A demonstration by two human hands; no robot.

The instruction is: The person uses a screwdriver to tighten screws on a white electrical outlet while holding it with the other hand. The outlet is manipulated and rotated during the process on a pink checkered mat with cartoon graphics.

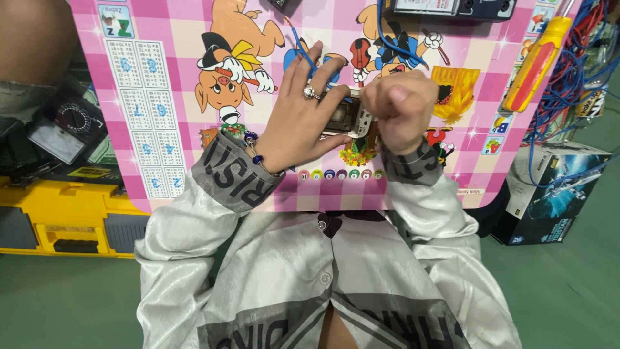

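Over a pink checked cartoon table (174, 97), my left hand (303, 110), with a ring and a bead bracelet, holds a small grey metal-framed part (345, 117) from the left. My right hand (398, 106) is clenched and grips the part's right end. A thin blue wire (303, 46) runs from under my left fingers toward the table's far edge. Most of the part is hidden between the two hands.
A yellow and red screwdriver (537, 57) lies at the table's right edge. A dark meter (452, 6) sits at the far edge. Left of the table are an analogue meter (64, 129) and a yellow toolbox (64, 216). Blue wire tangle (575, 71) and a printed box (555, 187) are on the right.
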